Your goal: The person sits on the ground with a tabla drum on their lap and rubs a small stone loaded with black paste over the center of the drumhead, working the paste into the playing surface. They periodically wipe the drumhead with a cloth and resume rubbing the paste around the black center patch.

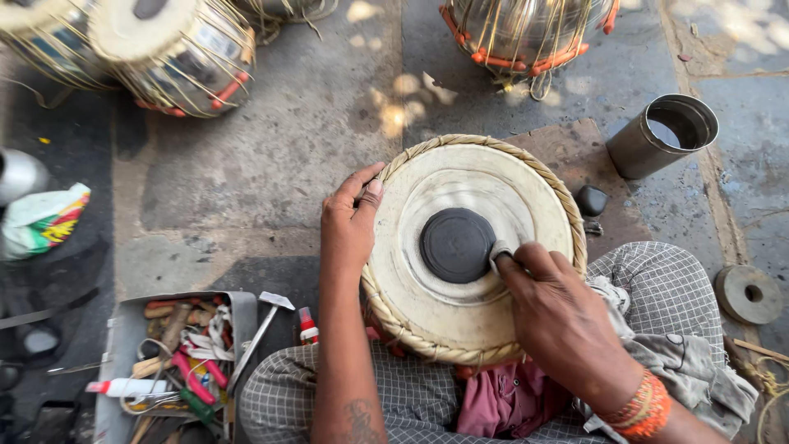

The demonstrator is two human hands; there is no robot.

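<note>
Drum: a round cream drumhead with a braided rim is seen at the centre of the frame, rested on the person's lap.
Black patch: a dark disc is set at the middle of the drumhead.
Left hand: laid against the drum's left rim, fingers curled over the braid, steadying it.
Right hand: placed at lower right of the drumhead, fingers pinched narrow on a small grey piece pressed at the patch's right edge.
Tool tray: seen at lower left.
Metal cup: stood at upper right.
</note>
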